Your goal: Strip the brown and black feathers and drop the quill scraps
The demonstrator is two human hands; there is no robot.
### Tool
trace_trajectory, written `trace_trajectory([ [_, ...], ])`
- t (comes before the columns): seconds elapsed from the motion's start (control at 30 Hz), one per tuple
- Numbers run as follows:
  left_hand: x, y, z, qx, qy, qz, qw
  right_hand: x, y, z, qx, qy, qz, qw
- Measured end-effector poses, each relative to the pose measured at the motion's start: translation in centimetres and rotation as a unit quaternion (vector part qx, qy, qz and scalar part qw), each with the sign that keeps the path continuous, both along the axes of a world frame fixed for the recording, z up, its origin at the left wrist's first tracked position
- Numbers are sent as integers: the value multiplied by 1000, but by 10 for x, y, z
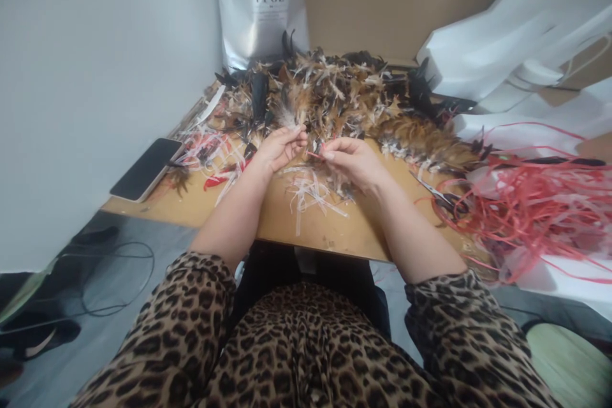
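Observation:
My left hand (282,146) is closed, its thumb and fingertips pinching a fluffy brown and white feather (291,111) by its lower end. Just to the right, my right hand (351,159) pinches a thin red strip (314,154) that points toward the left hand. Both hands hover over the front of a wooden table (325,226). Behind them spreads a large heap of brown, black and white feathers (344,86). Clear and whitish strip scraps (313,194) lie on the tabletop between my forearms.
A phone (147,169) lies at the table's left edge. Scissors (442,196) rest right of my right forearm, beside a big tangle of red strips (545,217). A silver bag (262,6) stands at the back. White sheeting (502,25) hangs at the right.

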State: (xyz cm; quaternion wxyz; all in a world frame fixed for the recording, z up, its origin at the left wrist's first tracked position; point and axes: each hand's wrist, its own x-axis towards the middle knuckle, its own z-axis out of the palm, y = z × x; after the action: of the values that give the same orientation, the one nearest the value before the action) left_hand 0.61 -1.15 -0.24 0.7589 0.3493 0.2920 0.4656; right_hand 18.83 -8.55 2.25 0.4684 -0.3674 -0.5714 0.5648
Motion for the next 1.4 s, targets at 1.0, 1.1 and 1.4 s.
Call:
trace_trajectory([
  [1.0, 3, -16, 12, 42, -4, -87, 995, 6, 18, -7, -126, 80, -64, 987],
  [1.1, 5, -18, 16, 42, 5, -109, 993, 3, 16, -5, -98, 77, -61, 990],
  [1.4, 11, -18, 10, 41, 22, -117, 992, 5, 13, 3, -67, 103, 1, 992],
])
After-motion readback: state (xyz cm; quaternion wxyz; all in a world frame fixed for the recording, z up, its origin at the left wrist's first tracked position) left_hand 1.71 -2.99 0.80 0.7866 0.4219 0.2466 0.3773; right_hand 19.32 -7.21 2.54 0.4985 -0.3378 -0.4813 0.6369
